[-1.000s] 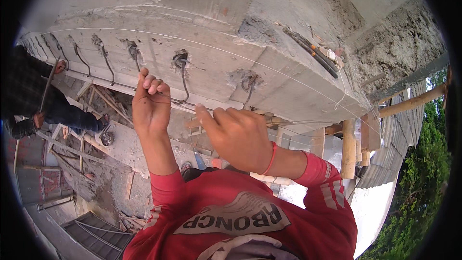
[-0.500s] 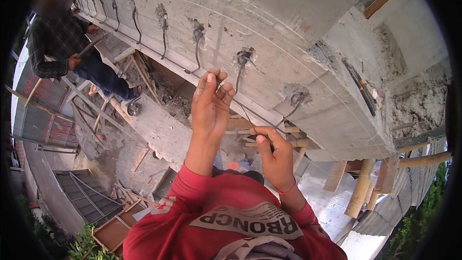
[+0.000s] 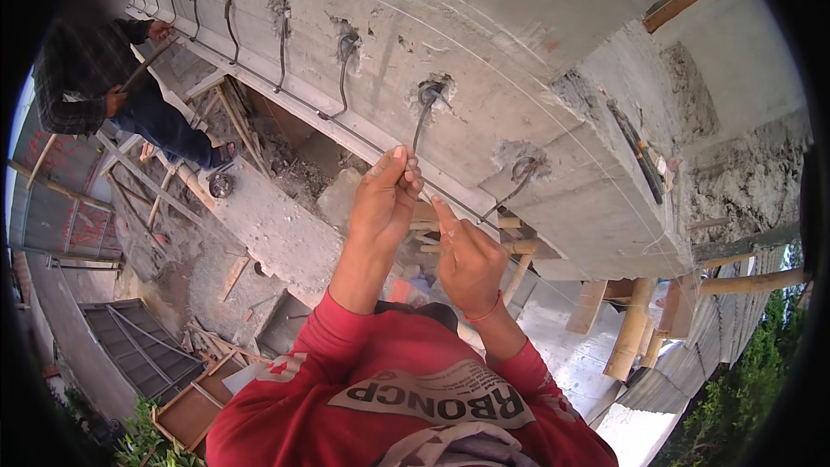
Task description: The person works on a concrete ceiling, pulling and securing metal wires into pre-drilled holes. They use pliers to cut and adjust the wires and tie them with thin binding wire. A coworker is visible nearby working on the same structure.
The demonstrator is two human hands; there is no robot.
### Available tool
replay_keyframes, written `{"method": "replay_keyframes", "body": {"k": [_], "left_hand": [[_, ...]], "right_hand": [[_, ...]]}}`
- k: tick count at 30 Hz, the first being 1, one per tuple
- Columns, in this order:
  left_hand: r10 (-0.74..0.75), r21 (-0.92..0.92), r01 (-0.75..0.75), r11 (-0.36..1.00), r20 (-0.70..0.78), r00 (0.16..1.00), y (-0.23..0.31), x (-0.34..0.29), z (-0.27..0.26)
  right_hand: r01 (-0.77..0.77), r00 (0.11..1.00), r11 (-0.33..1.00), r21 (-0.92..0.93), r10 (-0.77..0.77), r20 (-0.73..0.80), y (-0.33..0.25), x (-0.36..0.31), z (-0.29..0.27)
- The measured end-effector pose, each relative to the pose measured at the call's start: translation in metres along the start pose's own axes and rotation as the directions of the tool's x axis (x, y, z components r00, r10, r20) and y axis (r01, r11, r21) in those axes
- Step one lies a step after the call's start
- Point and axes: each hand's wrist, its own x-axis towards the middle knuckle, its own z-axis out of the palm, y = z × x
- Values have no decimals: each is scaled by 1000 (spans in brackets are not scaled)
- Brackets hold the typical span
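Pinched fingers of my left hand (image 3: 380, 212) hold a thin tie wire, mostly hidden, where a bent steel bar (image 3: 419, 127) comes down to a long horizontal steel rod (image 3: 359, 138). My right hand (image 3: 471, 264) is just below and to the right, its index finger stretched toward that joint and the other fingers curled. What those curled fingers hold, if anything, is hidden. The bent bar comes out of a chipped hole in the concrete beam (image 3: 484, 69). Another bent bar (image 3: 510, 192) reaches the rod on the right.
Several similar bars line the beam toward the far left. A person (image 3: 99, 78) there holds a long tool near the rod. Bamboo poles (image 3: 635, 329) and boards stand at lower right. Below are a rough concrete ledge (image 3: 285, 238), a small bucket (image 3: 221, 184) and a metal-framed panel (image 3: 143, 346).
My right hand has moved up and left, close to my left fingers, its index finger now stretched out. My left hand has closed near the bar's lower end. The view has shifted slightly.
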Motion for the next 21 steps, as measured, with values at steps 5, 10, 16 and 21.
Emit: {"method": "replay_keyframes", "body": {"k": [5, 10, 16, 21], "left_hand": [[12, 3, -12, 1000, -28, 1000, -8, 28, 2], [-44, -11, 43, 999, -85, 995, -17, 66, 4], [10, -28, -12, 1000, -76, 997, -25, 97, 19], [619, 770, -332, 545, -103, 779, -31, 117, 17]], "right_hand": [[-283, 959, 929, 240, 275, 65, 9, 8, -7], [-231, 973, 970, 74, 229, 23, 12, 34, -8], [-196, 980, 971, -139, 188, -65, 25, 83, 1], [-130, 987, 894, -429, 77, -137, 24, 107, 0]]}}
